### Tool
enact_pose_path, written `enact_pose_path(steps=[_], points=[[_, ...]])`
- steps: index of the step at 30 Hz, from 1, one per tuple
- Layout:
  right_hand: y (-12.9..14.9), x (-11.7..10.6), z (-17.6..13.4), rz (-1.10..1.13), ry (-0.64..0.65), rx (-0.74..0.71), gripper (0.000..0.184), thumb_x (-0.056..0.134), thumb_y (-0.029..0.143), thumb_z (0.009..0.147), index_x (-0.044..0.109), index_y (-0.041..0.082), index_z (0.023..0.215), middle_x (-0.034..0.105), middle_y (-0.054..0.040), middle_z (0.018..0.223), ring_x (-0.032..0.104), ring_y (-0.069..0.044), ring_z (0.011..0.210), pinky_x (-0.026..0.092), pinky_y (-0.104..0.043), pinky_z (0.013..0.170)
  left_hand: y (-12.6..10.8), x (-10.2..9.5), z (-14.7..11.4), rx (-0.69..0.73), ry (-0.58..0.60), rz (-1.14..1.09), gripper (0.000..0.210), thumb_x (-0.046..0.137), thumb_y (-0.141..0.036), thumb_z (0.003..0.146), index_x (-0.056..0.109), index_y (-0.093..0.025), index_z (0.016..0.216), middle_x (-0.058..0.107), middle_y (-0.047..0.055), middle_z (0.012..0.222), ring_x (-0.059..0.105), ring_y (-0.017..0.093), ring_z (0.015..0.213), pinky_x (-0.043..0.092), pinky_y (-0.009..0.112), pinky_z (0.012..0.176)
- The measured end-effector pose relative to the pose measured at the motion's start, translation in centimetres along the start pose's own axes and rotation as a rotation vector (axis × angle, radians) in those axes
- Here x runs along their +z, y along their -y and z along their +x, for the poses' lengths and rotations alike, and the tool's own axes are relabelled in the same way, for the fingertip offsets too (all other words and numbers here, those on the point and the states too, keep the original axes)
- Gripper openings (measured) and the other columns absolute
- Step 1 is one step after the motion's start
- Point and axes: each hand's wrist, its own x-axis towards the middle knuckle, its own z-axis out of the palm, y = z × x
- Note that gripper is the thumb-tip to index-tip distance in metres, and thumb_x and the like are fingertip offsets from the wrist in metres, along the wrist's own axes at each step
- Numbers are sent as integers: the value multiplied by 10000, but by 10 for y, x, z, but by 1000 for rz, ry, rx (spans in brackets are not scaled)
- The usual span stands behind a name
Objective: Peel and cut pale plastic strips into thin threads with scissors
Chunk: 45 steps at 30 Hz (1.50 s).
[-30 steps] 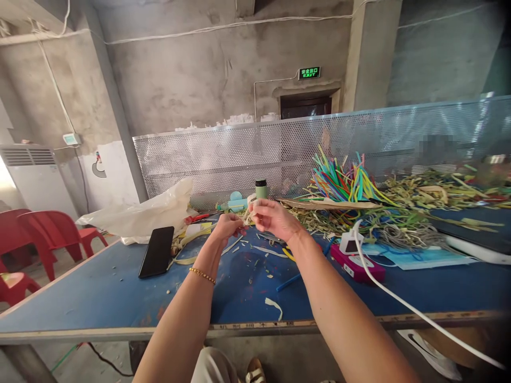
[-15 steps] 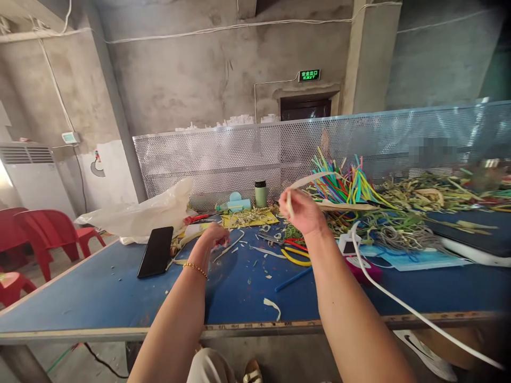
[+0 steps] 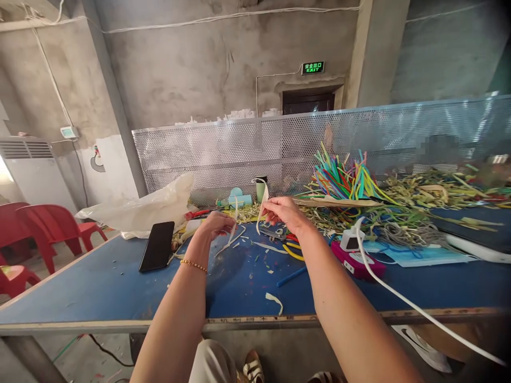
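My left hand [image 3: 215, 224], with a beaded bracelet at the wrist, is raised over the blue table and closed on a thin pale strip [image 3: 235, 215] that stands nearly upright at its fingertips. To its right, my right hand [image 3: 284, 213] pinches a wider pale strip [image 3: 264, 201], which looks like dried leaf. This strip curls up and over to the left, in front of the green bottle [image 3: 261, 190]. A gap separates the two hands. Beneath them are small scraps and a pair of pliers [image 3: 273, 232], partly covered by my right hand.
A black phone [image 3: 157, 247] lies left of my left forearm, near a plastic bag [image 3: 147, 210]. Coloured pipe cleaners [image 3: 347, 178] and leaf scraps [image 3: 419, 189] heap at the back right. A white cable [image 3: 399, 298] crosses the right table edge beside a magenta box [image 3: 357, 261].
My right hand has moved left and slightly down, closer to my left hand, and its strip now curls leftward instead of trailing right. A thin strip now shows upright at my left fingertips.
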Motion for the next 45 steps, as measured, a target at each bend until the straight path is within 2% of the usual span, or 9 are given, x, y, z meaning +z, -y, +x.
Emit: enact_pose_path(steps=[11, 15, 17, 20, 22, 27, 33, 39, 45], points=[[1, 7, -2, 68, 2, 48, 204, 678, 296, 770, 671, 113, 681, 660, -47, 635, 499, -61, 444, 368, -160, 363, 4, 4, 0, -30, -85, 182, 170, 711, -62, 595, 582, -115, 498, 536, 5, 421, 494, 106, 393, 291, 214, 407], [2, 16, -2, 8, 12, 100, 166, 651, 231, 777, 672, 109, 667, 673, -52, 650, 503, -61, 430, 338, -158, 333, -2, 20, -1, 128, -150, 159, 127, 654, -160, 745, 633, -119, 627, 613, 10, 553, 537, 82, 472, 315, 189, 442], [0, 21, -2, -30, 33, 109, 171, 648, 215, 784, 661, 114, 647, 672, -46, 641, 501, -61, 415, 338, -158, 323, -7, 30, -3, 239, -104, 83, 178, 597, -264, 827, 661, -125, 735, 668, 27, 686, 577, 83, 549, 374, 185, 488], [-5, 27, 1, -92, 81, 103, 215, 647, 223, 809, 642, 121, 620, 657, -32, 603, 500, -63, 395, 346, -158, 316, -10, 39, -4, 391, 5, -25, 218, 668, -322, 773, 662, -109, 724, 638, 26, 625, 540, 85, 521, 384, 198, 487], [-10, 30, 3, -139, 79, 87, 246, 651, 240, 824, 630, 126, 607, 646, -24, 582, 502, -64, 384, 345, -159, 309, -9, 41, -3, 427, 10, -55, 201, 728, -292, 703, 647, -109, 678, 593, 2, 544, 500, 80, 475, 371, 203, 469], [-19, 34, 8, -234, 19, 43, 249, 710, 294, 794, 609, 143, 624, 645, -7, 584, 502, -64, 372, 333, -159, 297, -4, 38, 1, 401, -16, -78, 163, 721, -234, 678, 626, -115, 622, 574, -7, 493, 493, 83, 444, 362, 210, 454], [-16, 35, 7, -168, -23, 32, 188, 707, 226, 771, 590, 152, 645, 598, 27, 533, 508, -70, 372, 346, -168, 303, -5, 38, -1, 370, 26, -131, 157, 710, -229, 674, 634, -109, 606, 572, -2, 494, 466, 73, 432, 352, 216, 459], [-12, 33, 4, 15, 26, 99, 159, 707, 227, 765, 599, 151, 676, 606, 21, 562, 517, -73, 393, 355, -175, 308, -7, 37, -3, 329, 112, -230, 227, 744, -287, 668, 622, -110, 595, 565, 11, 498, 465, 72, 435, 338, 223, 466], [-11, 32, 3, 84, 92, 68, 194, 705, 232, 745, 581, 152, 620, 565, 18, 495, 497, -82, 383, 370, -189, 322, -6, 38, -2, 304, 133, -294, 240, 767, -294, 631, 620, -110, 582, 536, 4, 475, 448, 74, 427, 317, 226, 456]])
